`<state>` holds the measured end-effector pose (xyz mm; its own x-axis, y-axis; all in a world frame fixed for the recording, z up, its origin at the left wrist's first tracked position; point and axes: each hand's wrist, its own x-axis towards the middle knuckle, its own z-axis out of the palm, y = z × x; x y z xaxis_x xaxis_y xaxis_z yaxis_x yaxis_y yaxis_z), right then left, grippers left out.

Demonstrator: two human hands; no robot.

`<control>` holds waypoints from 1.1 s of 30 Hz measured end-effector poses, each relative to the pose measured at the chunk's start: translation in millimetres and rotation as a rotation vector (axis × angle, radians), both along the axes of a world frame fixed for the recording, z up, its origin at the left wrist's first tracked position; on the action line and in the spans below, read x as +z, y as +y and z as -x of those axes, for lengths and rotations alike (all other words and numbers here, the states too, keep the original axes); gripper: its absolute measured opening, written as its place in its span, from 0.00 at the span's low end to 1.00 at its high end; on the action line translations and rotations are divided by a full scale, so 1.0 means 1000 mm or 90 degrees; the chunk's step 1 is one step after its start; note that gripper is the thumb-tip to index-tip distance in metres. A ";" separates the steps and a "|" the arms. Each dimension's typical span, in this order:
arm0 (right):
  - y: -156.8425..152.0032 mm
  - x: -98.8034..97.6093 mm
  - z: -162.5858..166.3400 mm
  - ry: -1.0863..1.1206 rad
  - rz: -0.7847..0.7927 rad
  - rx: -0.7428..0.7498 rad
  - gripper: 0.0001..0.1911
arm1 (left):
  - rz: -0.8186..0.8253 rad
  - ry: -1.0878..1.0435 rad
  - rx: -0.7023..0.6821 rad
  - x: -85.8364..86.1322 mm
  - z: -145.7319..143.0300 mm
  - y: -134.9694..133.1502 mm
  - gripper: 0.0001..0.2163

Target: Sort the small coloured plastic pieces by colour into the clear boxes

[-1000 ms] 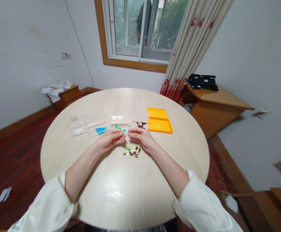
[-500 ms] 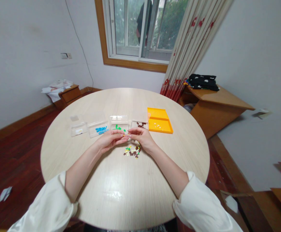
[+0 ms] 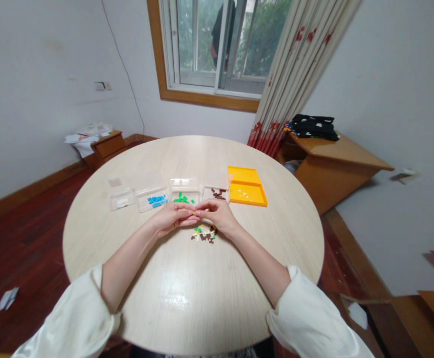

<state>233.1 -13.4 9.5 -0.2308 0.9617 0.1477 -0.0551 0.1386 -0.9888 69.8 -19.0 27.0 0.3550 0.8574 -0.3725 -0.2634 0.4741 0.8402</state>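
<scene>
My left hand (image 3: 170, 219) and my right hand (image 3: 217, 215) meet over the middle of the table, fingertips touching. Between them is a small yellow piece (image 3: 193, 213), pinched by both; its exact shape is too small to tell. Just below my hands lies a loose pile of small brown, green and yellow pieces (image 3: 204, 235). Beyond my fingers stands a clear box with green pieces (image 3: 182, 199), partly covered by my hands. To its right, brown pieces (image 3: 218, 194) lie in another clear box, also partly hidden behind my right hand.
Left of the green pieces stand a clear box with blue pieces (image 3: 157, 200) and a smaller clear box (image 3: 122, 200). An open orange case (image 3: 261, 194) with several white bits is at the right. The round table (image 3: 187, 298) has a window beyond it.
My right hand has shifted slightly left and its fingertips have closed in against the left ones around the yellow piece. The boxes and the pile have not moved.
</scene>
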 end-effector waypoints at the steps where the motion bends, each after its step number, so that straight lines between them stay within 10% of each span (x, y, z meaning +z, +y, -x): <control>1: 0.000 0.000 0.000 -0.006 -0.007 0.000 0.08 | 0.001 0.002 0.000 0.000 0.000 0.000 0.07; 33: 0.001 0.002 -0.004 -0.117 -0.096 -0.033 0.11 | -0.055 0.101 -0.043 0.009 0.005 0.000 0.03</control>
